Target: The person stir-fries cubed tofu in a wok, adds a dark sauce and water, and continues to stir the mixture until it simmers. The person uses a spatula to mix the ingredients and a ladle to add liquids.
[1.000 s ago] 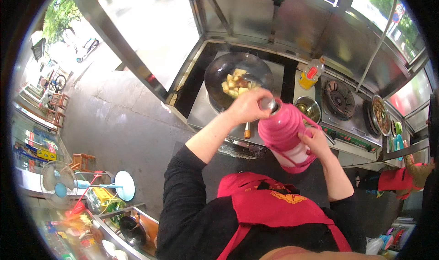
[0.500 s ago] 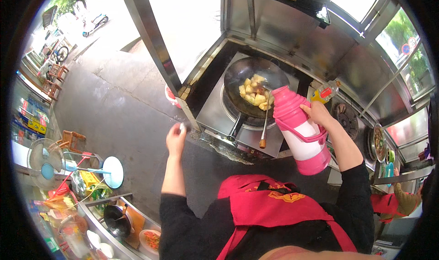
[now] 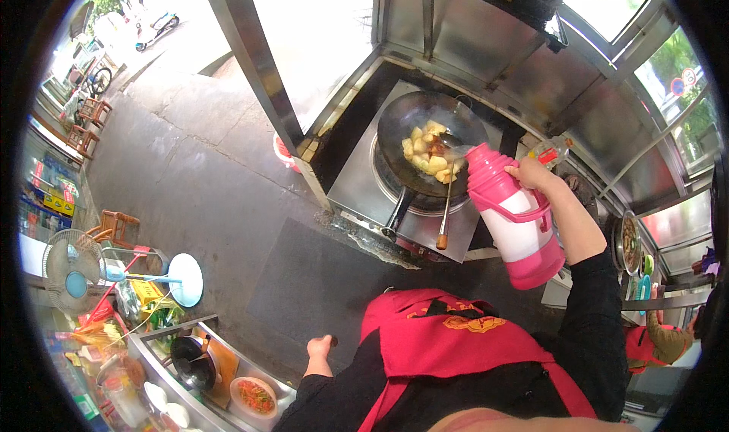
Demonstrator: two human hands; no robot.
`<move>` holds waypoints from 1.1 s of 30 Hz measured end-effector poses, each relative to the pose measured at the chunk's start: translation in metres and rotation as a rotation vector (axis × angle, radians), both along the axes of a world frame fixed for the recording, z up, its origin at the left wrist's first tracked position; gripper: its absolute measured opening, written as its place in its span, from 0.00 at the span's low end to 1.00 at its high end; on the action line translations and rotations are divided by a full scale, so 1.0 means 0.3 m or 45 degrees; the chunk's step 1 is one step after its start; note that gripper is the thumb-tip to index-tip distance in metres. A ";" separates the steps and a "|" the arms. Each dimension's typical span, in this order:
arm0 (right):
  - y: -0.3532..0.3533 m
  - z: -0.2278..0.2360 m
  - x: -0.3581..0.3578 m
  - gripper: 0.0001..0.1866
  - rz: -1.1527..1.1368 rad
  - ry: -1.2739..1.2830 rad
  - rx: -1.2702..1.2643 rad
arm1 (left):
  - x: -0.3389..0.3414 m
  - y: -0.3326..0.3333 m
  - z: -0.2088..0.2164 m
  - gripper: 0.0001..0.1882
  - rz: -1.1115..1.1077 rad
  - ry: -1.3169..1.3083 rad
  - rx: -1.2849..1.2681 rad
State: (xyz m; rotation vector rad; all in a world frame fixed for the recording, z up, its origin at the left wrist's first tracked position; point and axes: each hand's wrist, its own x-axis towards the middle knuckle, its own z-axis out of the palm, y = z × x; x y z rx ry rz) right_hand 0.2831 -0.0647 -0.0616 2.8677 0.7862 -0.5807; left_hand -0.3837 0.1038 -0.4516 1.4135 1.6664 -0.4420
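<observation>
My right hand [image 3: 533, 175] grips a pink and white thermos flask [image 3: 516, 223] near its handle and neck. The flask tilts left, its mouth over the rim of a black wok [image 3: 395, 120], and water streams from it. In the wok lie pale yellow food chunks [image 3: 419, 149]. A metal ladle with a wooden handle end [image 3: 442, 240] leans out over the near rim. Low beside my body, my left hand [image 3: 320, 347] is closed, apart from the cooker; whatever it holds is hidden.
The wok sits on a steel stove [image 3: 353, 193]. A bottle [image 3: 553, 151] lies behind my right hand. At lower left are a fan [image 3: 74, 272], a bowl of red and green food [image 3: 254, 396] and a second black pan [image 3: 194, 363]. Another person's sleeve [image 3: 668, 341] shows at far right.
My left hand has dropped from beside the stove toward my body; a small white thing seen in it earlier is now hidden. Water now streams from the flask into the wok.
</observation>
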 end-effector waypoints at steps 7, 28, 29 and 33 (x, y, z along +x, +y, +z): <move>-0.046 -0.003 0.000 0.33 -0.013 -0.011 0.168 | 0.394 0.142 0.219 0.22 0.020 -0.344 0.241; -0.306 0.008 -0.344 0.15 -0.577 0.476 1.045 | 0.651 0.076 0.371 0.16 -0.281 -0.825 0.219; -0.312 0.022 -0.374 0.15 -0.568 0.449 1.025 | 0.708 0.068 0.409 0.14 -0.283 -0.971 0.201; -0.408 0.001 -0.461 0.17 -0.541 0.420 0.870 | 0.943 -0.009 0.817 0.18 -0.317 -1.507 -0.015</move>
